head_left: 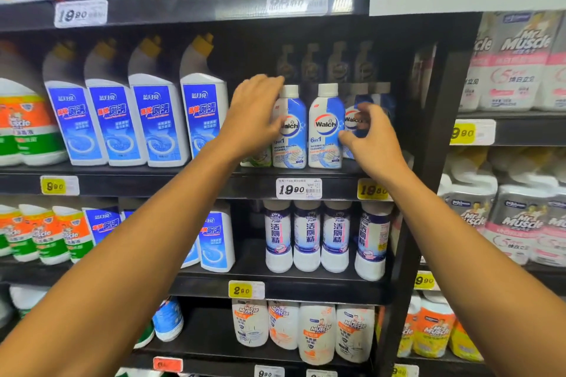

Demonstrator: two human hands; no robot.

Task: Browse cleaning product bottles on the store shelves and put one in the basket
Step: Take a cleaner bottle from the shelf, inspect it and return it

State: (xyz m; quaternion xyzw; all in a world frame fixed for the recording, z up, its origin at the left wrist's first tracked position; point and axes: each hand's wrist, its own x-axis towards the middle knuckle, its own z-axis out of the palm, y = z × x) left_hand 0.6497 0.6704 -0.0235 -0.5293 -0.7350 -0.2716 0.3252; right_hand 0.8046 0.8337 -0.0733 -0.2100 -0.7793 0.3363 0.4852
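Walch washing-machine cleaner bottles, blue-and-white plastic w/ white caps, stand upright in a row at the front edge of the dark shelf (251, 184), right half, above a white 19.90 price tag (298, 188). Left hand (255, 115) is up against the leftmost Walch bottle (291, 128): fingers fairly straight, reaching over its shoulder beside the cap, thumb lying across the label; contact looks likely but a firm grip isn't clear. Middle Walch bottle (325, 127) stands free just beside it, betw. both hands. Right hand (372, 138) is at the third Walch bottle (355, 119), fingers loosely curled in front of its label, thumb near the middle bottle's right side; can't tell if it actually holds anything. More Walch caps show behind, toward the shelf's right end. Left part of same shelf: four white angled-neck toilet-cleaner bottles w/ blue labels and yellow caps (156, 119), upright, side by side. Far left edge: orange-green-white Mr Muscle bottle (24, 125). Back of the shelf, behind the Walch row: dark spray bottles (324, 63), blurred. Shelf below: white bottles w/ dark-blue labels (307, 236) in a row. Lowest visible shelf: white-and-orange Mr Muscle pouches (303, 330). Neighbouring rack at right: grey-pink Mr Muscle packs (520, 70). No basket in view.
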